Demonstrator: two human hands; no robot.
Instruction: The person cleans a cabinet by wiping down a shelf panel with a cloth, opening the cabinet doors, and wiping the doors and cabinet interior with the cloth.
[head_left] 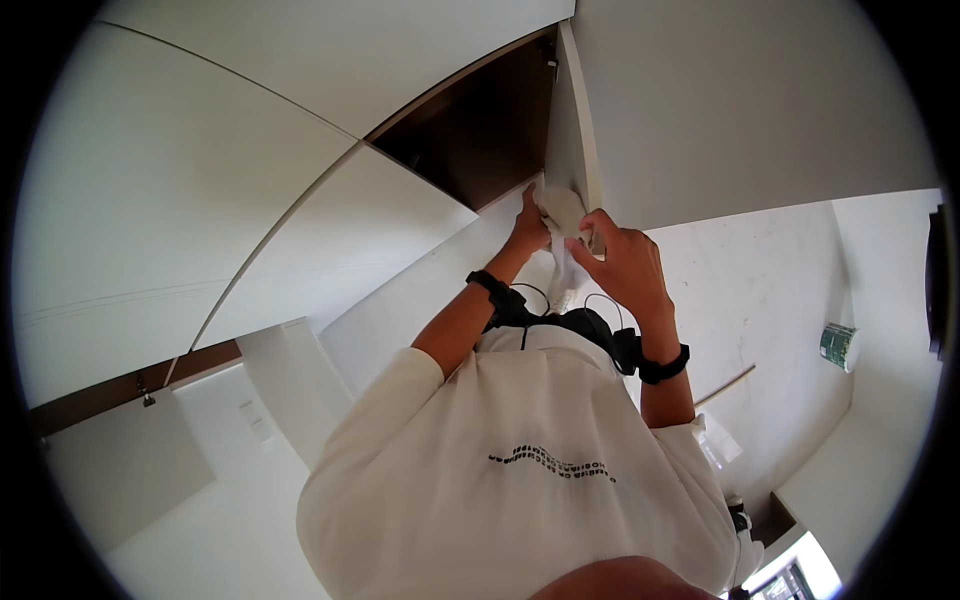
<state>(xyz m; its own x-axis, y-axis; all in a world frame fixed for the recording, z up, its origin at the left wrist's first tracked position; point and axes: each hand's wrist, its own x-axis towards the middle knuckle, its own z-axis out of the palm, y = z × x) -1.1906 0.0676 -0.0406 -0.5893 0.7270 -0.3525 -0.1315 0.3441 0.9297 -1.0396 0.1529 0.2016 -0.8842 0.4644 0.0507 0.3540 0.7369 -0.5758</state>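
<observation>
A crumpled whitish cloth [563, 208] is bunched between my two hands, beside the front edge of an upright cabinet panel. My left hand [530, 225] is closed on its left side, with the thumb pointing up. My right hand [628, 265] is curled at its right side, with thumb and forefinger pinching at the cloth; the exact contact is partly hidden. A thin, pale part of the cloth hangs below the hands. Both wrists wear black straps.
An open cabinet compartment [475, 125] with a dark brown interior lies just beyond my hands. White cabinet doors [190, 170] spread to the left, and a large pale panel [740, 110] to the right. On the floor are a green-and-white bucket [839, 347] and a thin stick [726, 384].
</observation>
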